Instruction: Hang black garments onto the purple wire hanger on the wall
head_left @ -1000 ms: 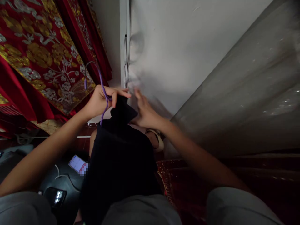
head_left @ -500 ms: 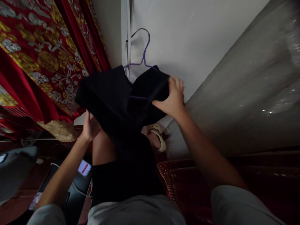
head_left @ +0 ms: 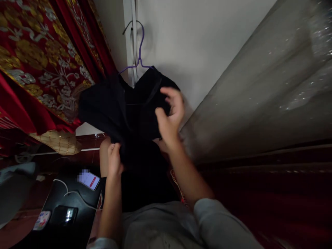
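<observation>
A black garment (head_left: 116, 107) hangs on a purple wire hanger (head_left: 138, 52), whose hook reaches up by a white strip on the wall. My right hand (head_left: 169, 116) is on the garment's right shoulder, fingers curled over the dark cloth. Lower down, my left hand (head_left: 114, 162) pinches the cloth near the garment's middle. The garment's lower part falls in front of my body and is lost in shadow.
A red curtain with gold flowers (head_left: 38, 58) hangs at the left. A grey glittery drape (head_left: 259, 97) fills the right. Below left, a dark surface (head_left: 64, 200) holds a lit phone (head_left: 89, 180), a white cable and a second device (head_left: 62, 216).
The hanger went from my left hand into the garment and up against the wall. My left hand dropped to the cloth's middle; my right hand shifted along the garment's right shoulder.
</observation>
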Demonstrator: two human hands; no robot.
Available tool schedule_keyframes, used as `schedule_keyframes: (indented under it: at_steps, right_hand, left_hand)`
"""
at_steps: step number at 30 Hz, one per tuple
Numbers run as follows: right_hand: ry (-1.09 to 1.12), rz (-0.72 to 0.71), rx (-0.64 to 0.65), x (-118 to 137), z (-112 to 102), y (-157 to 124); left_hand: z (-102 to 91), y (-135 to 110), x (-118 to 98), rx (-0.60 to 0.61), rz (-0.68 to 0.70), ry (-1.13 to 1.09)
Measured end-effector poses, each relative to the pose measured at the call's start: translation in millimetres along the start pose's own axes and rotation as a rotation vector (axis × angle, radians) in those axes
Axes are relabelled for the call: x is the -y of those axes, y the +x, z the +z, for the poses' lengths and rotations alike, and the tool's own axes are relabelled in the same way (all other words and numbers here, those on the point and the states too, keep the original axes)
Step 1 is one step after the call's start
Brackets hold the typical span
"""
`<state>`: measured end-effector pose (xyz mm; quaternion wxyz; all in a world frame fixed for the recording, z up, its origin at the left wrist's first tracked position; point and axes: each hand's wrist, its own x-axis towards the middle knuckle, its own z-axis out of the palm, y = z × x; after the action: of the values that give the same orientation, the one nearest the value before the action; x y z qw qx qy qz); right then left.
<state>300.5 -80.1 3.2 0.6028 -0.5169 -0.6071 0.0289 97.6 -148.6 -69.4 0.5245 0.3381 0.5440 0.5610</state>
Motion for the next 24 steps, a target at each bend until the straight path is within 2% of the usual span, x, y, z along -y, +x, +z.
schedule_keyframes:
  at_steps: [2,4,7,9,13,16,20,24]
  right_hand:
    - [0.162,0.215,-0.081,-1,33,-37]
    - [0.270,0.460,-0.089,-5,62,-71]
    - [0.459,0.732,0.088,-11,81,-108]
    - [0.557,0.839,0.224,-15,80,-121]
    - [0.613,0.948,0.370,-23,68,-125]
    - [0.660,0.999,0.434,-24,67,-123]
    - [0.737,1.046,0.388,-23,71,-126]
    - [0.853,1.119,0.385,-23,64,-125]
  left_hand:
    - [-3.1,-14,3,-0.008,-0.010,-0.055]
    - [-6.7,-23,3,0.071,-0.036,-0.045]
    - [-14.3,-24,-2,0.185,-0.061,0.030]
    - [-20.1,-20,-4,0.175,-0.040,0.058]
    - [-32.2,-15,-6,0.125,0.008,0.092]
    - [-42.4,-18,-5,0.222,-0.017,0.209]
    - [-55.9,-23,-4,0.380,-0.033,0.379]
    - [-63.5,-22,-4,0.421,-0.013,0.479]
